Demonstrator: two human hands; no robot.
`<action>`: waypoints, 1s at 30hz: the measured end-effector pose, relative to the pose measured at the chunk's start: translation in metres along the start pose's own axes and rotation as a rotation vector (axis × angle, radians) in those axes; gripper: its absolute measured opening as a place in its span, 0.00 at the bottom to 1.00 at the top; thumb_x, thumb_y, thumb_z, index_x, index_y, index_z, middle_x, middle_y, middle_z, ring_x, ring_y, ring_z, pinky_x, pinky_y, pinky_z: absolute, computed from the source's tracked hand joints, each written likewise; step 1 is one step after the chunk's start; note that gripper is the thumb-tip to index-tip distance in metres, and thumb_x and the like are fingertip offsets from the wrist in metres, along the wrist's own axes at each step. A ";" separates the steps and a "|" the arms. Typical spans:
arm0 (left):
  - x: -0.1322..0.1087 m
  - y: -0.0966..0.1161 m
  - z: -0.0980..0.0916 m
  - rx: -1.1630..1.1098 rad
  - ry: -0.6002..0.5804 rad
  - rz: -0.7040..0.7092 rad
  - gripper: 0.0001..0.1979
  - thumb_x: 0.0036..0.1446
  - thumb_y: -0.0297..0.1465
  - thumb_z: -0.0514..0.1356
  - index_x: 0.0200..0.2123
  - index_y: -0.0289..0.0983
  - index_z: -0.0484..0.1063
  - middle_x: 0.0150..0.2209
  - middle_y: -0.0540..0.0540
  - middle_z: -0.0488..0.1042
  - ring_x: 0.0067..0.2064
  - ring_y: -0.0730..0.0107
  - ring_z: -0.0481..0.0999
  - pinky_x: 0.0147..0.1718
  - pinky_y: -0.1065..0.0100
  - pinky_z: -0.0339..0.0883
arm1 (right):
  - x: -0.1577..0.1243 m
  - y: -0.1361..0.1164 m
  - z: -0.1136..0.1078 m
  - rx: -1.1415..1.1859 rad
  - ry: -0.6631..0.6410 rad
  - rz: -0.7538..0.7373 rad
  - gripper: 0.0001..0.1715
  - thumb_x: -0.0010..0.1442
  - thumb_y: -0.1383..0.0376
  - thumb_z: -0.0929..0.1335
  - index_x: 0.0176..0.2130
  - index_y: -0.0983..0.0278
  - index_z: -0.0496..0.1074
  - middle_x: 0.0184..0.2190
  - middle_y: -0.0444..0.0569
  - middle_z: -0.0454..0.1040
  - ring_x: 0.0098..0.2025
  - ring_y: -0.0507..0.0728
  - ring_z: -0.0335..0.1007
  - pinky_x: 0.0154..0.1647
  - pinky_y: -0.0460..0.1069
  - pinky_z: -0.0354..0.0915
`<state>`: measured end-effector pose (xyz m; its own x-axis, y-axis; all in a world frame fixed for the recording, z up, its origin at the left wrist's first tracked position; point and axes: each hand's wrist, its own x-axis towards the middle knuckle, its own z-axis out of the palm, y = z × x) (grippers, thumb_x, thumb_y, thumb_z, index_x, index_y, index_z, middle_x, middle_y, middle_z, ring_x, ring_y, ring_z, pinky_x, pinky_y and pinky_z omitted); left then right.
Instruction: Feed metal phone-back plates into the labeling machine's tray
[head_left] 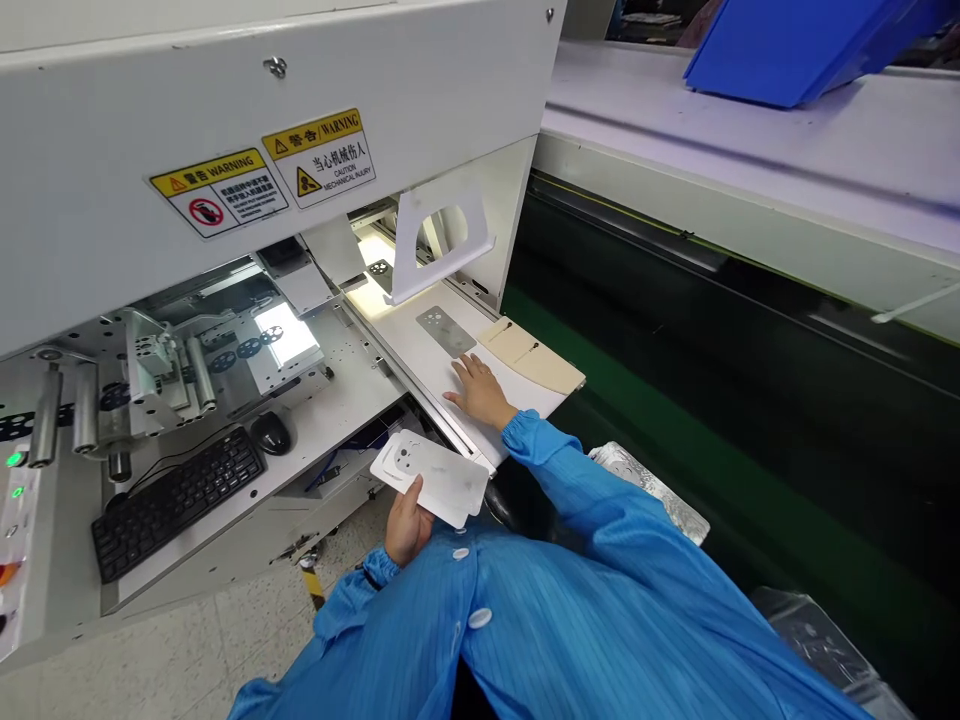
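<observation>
In my left hand (409, 527) is a small stack of thin white phone back panels (446, 478) with rounded corners and camera holes at one end. My thumb lies on top of them. My right hand (481, 392) reaches over the white feed table (420, 352), fingers stretched out and palm down. Its fingertips are at the near edge of a grey phone back panel (448, 333) lying flat there; whether they touch it I cannot tell. Farther in, a second panel (380, 270) with round holes lies on a lit area, partly under the machine.
A beige sheet (534, 355) lies along the table's right side. The white machine housing (420, 110) with warning labels overhangs the table, and a white bracket (442, 245) hangs beneath. Keyboard (180, 495) and mouse (271, 433) are at left. A dark green conveyor (637, 400) runs at right.
</observation>
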<state>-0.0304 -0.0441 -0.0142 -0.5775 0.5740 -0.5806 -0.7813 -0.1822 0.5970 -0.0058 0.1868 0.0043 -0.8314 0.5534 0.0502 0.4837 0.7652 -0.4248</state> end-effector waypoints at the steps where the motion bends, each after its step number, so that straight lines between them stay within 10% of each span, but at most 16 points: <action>1: 0.001 0.001 -0.001 -0.002 0.004 -0.006 0.25 0.52 0.30 0.61 0.54 0.37 0.65 0.50 0.41 0.74 0.53 0.56 0.71 0.54 0.57 0.63 | 0.010 0.001 0.004 -0.019 -0.002 0.002 0.41 0.61 0.47 0.60 0.62 0.72 0.53 0.65 0.60 0.46 0.67 0.69 0.35 0.64 0.63 0.42; 12: 0.010 0.011 -0.004 -0.037 0.009 -0.078 0.29 0.52 0.29 0.60 0.59 0.36 0.59 0.51 0.40 0.73 0.55 0.56 0.69 0.55 0.56 0.62 | 0.052 0.009 0.019 -0.131 -0.050 0.063 0.43 0.60 0.43 0.57 0.62 0.71 0.55 0.65 0.62 0.48 0.66 0.71 0.39 0.63 0.64 0.39; 30: 0.008 0.003 0.002 0.036 -0.032 -0.092 0.28 0.53 0.29 0.60 0.58 0.39 0.61 0.54 0.42 0.70 0.57 0.55 0.67 0.55 0.57 0.63 | -0.042 0.019 0.011 -0.208 -0.104 0.084 0.44 0.60 0.42 0.55 0.63 0.68 0.53 0.66 0.58 0.46 0.67 0.68 0.37 0.64 0.61 0.40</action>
<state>-0.0367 -0.0380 -0.0164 -0.4952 0.6122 -0.6165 -0.8214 -0.0987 0.5618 0.0352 0.1753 -0.0155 -0.8042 0.5895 -0.0757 0.5895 0.7750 -0.2280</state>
